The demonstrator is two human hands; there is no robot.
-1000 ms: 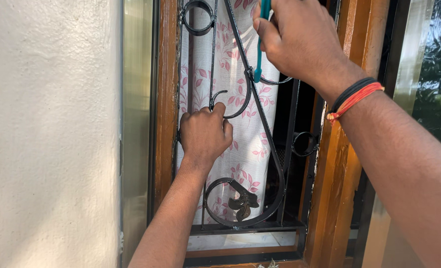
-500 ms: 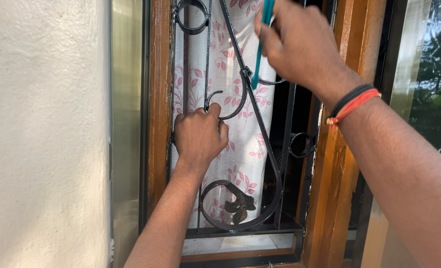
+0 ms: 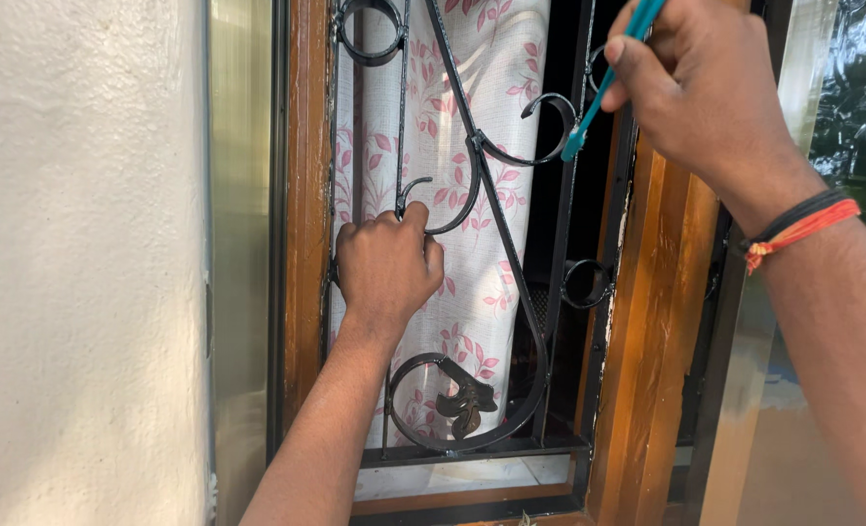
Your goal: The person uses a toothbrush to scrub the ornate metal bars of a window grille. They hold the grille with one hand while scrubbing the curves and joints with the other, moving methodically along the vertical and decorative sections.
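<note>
At the window: we stand close to a black iron grille [image 3: 472, 195] set in a brown wooden frame [image 3: 306, 214], a cream wall [image 3: 82, 263] at nine o'clock of it and a glass pane [image 3: 842, 97] at three o'clock.
Left hand: our left hand [image 3: 386, 273] is curled tight round an upright bar low in the grille, knuckles towards us, thumb hidden behind; nothing else is in it.
Right hand: our right hand [image 3: 696, 88], at one o'clock of the left, pinches a thin teal brush handle [image 3: 613, 78] between thumb and fingers, closed firmly on it.
Brush: the handle slants down towards seven o'clock, and its lower end sits at the small scroll [image 3: 550, 127] near the top of the grille; we cannot tell whether bristles touch the metal, since the tip is too small to read.
Wrist: black and orange bands [image 3: 798, 224] sit on our right wrist.
Behind the bars: a white curtain [image 3: 491, 58] with pink leaves hangs close behind the ironwork.
Lower grille: a large curl with a dark metal leaf [image 3: 464, 401] sits at six o'clock of the left hand, just above the sill [image 3: 452, 477].
Step in hand: we judge that the brush is working the upper scroll while the left hand steadies us.
Next move calls for: a light, short stroke along the curve, kept off the curtain and the wooden frame at three o'clock of the scroll.
</note>
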